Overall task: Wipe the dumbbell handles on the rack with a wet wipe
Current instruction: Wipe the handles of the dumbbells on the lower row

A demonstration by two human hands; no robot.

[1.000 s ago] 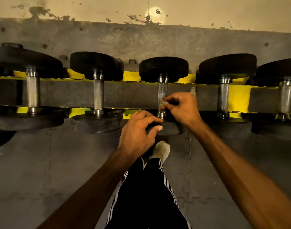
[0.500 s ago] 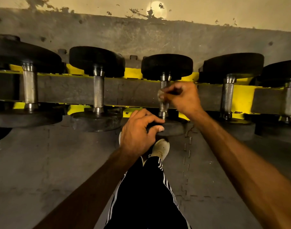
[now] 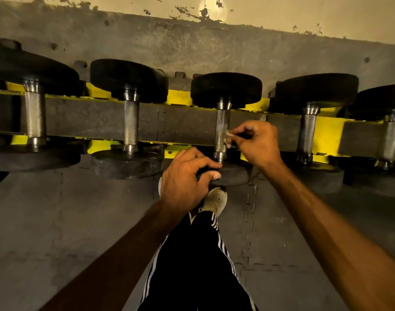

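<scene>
While black striped trousers (image 3: 192, 265) and a pale shoe (image 3: 215, 200) are being seen nearest, the near head (image 3: 233, 173) of the middle dumbbell is being gripped by the left hand (image 3: 185, 182), fingers curled over its edge. Just beyond, a small wet wipe (image 3: 227, 136) is being pinched by the right hand (image 3: 257, 144) and pressed against the lower right side of that dumbbell's knurled handle (image 3: 222, 122). Other dumbbells (image 3: 131, 124) are being carried beside it on the yellow rack (image 3: 331, 135), a grey wall (image 3: 214, 48) behind.

White shoe (image 3: 215, 200), striped trousers (image 3: 192, 265), seemingly rubber floor (image 3: 57, 221).
</scene>
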